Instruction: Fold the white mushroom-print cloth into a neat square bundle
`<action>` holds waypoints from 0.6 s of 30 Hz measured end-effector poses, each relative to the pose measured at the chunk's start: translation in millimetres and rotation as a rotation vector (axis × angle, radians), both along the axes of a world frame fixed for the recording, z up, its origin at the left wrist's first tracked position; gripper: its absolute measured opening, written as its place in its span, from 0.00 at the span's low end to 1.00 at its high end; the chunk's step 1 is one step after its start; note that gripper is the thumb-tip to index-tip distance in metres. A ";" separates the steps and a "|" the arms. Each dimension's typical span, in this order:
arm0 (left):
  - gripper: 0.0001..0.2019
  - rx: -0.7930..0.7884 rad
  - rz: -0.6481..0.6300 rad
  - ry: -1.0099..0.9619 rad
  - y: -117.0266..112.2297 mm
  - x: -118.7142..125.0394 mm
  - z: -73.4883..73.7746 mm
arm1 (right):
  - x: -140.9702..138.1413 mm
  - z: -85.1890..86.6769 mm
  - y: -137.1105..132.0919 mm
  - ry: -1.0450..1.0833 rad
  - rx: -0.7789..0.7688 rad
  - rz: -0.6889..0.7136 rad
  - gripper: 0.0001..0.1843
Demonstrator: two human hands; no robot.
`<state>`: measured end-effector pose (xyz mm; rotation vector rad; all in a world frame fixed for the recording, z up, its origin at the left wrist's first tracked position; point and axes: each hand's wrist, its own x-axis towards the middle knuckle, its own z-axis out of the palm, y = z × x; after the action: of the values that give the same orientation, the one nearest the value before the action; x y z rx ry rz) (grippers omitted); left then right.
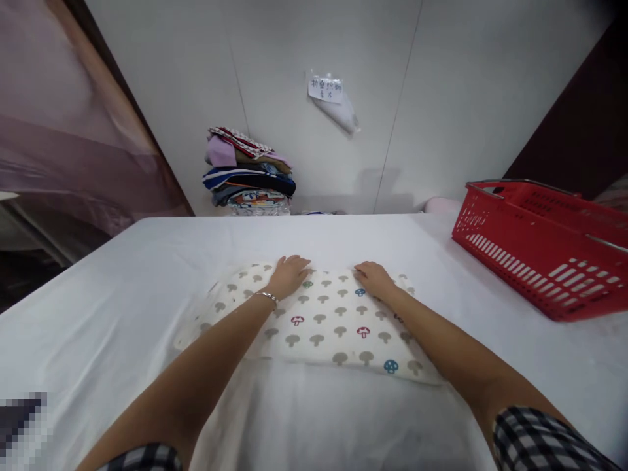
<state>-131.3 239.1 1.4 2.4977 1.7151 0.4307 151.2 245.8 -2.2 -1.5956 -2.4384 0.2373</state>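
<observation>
A cream cloth printed with small mushrooms (333, 327) lies folded flat on the white-covered table (122, 307). My left hand (289, 273), with a thin bracelet at the wrist, rests palm down on the cloth's far edge, fingers stretched out. My right hand (373, 278) lies flat beside it on the same far edge, fingers extended. Both hands press on the cloth and hold nothing.
A red plastic basket (540, 248) stands on the table at the right. A stack of folded clothes (248, 173) sits against the white wall behind the table. A paper note (325, 89) is stuck on the wall.
</observation>
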 end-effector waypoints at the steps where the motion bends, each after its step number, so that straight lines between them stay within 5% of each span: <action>1: 0.17 0.011 -0.038 -0.018 4.1 3.6 -1.9 | -0.7 -2.4 -1.2 0.021 0.018 0.002 0.17; 9: 0.07 0.096 -0.192 -0.204 11.4 11.9 -8.5 | -1.3 -20.7 -5.2 0.236 0.187 0.031 0.10; 18: 0.08 0.202 -0.238 -0.081 6.3 12.7 -11.0 | -1.7 -20.7 -6.4 0.257 0.246 0.069 0.06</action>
<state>-118.7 245.4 -9.6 2.7375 1.3851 0.7024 149.5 239.4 -22.9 -1.2938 -2.2292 0.1365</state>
